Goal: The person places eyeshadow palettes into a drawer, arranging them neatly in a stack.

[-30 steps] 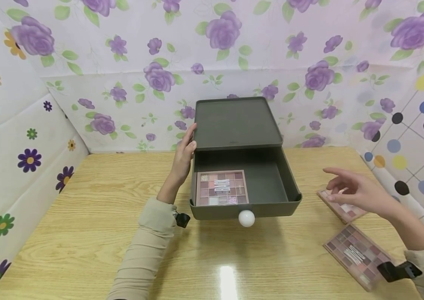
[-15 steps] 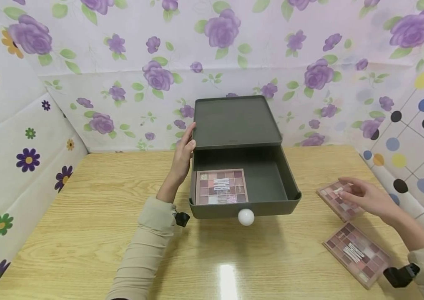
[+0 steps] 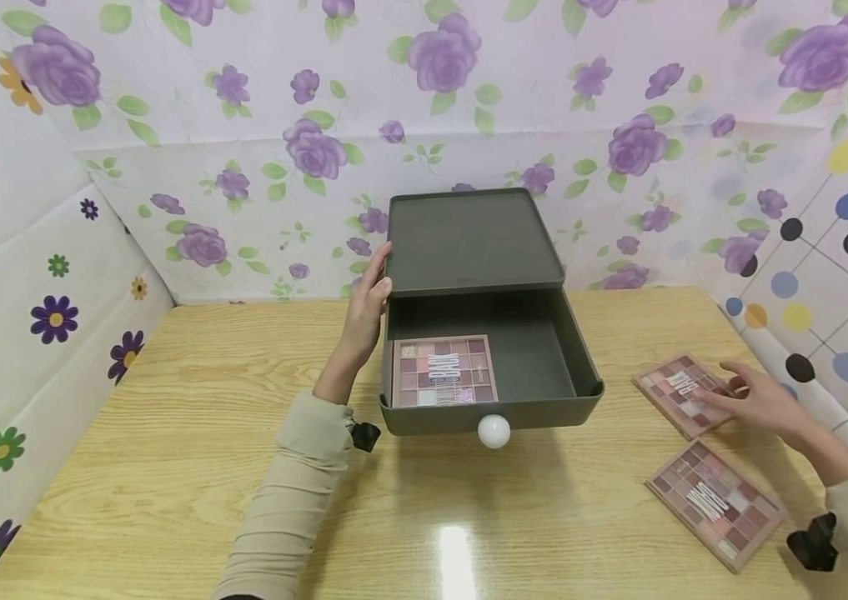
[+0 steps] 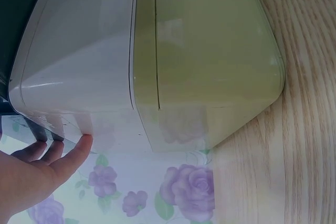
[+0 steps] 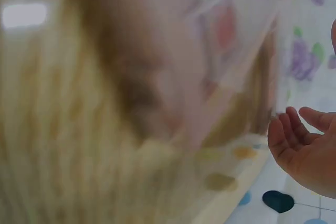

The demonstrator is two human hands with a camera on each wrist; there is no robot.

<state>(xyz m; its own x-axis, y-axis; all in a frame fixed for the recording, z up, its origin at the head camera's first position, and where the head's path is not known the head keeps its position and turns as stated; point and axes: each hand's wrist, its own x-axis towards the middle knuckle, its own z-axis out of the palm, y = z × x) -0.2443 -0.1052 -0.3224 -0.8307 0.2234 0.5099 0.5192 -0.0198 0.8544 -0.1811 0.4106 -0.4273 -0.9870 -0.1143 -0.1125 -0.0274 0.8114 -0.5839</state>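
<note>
Eyeshadow palette (image 3: pixel 680 393): flat pink rectangle, shade grid up, on the wooden table (image 3: pixel 168 433) right of the grey drawer box (image 3: pixel 472 242). Right hand (image 3: pixel 757 402) lies on its near-right edge, fingers straight, not gripping. Left hand (image 3: pixel 368 302) rests flat against the box's left side, fingers extended. Second palette (image 3: pixel 716 505) sits nearer the table edge, apart from the first.

Light wood-grain surface (image 3: pixel 168 467), glossy, lamp glare near front edge. Dark grey drawer box (image 3: pixel 473 242) at centre rear, drawer pulled out. Two eyeshadow palettes at right: far palette (image 3: pixel 674 392), near palette (image 3: pixel 716 504), close together, apart.
</note>
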